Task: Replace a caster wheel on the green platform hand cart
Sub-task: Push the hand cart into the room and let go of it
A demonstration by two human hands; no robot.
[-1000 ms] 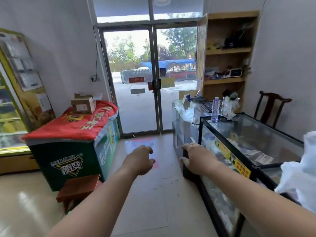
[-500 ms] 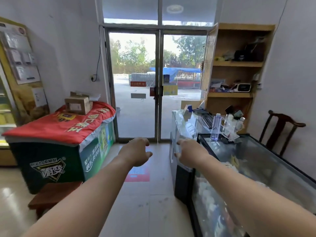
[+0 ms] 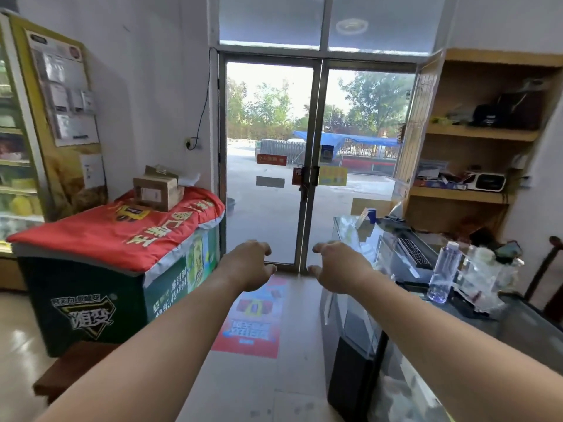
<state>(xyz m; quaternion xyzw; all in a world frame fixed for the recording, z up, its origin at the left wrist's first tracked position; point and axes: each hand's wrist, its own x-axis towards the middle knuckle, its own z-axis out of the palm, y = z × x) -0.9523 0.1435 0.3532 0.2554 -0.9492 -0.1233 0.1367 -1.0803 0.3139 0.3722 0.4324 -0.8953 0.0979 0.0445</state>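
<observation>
Green platform hand cart: not in frame. No caster wheel either, old or spare. Can't tell where it is from here.

Change over the last second: view swung up off the glass display counter (image 3: pixel 396 345) toward the glass double door (image 3: pixel 309 147). The door now fills more of the frame, and the white bag that sat at the right edge has dropped out. Both arms stay stretched ahead. Reads as me walking to the door, so my guess is the cart is outside or in another room. Task effectively at zero: nothing picked up, no tool in sight.

Hands: left hand (image 3: pixel 248 264) and right hand (image 3: pixel 339 266) are out in front, overlapping the door's bottom rail in frame. Palms down, fingers loosely curled, holding nothing, touching nothing. One sits either side of the door's centre stile, apart from each other.

Room, all referenced to the door:
- Left: chest freezer (image 3: pixel 122 269) under a red cover, cardboard box (image 3: pixel 157 190) on top, wooden stool (image 3: pixel 70 370) at its near end, drinks fridge (image 3: pixel 18 147) further left.
- Right: wooden shelf unit (image 3: pixel 475 135), then the counter running back toward me with a keyboard (image 3: pixel 414 252) and a water bottle (image 3: pixel 441 272) on it. Dark wooden chair (image 3: pixel 548 269) beyond the counter.
- Floor: glossy pale tile (image 3: pixel 259 391), red-blue floor sticker (image 3: pixel 253 318) just inside the door.

Door looks shut.
</observation>
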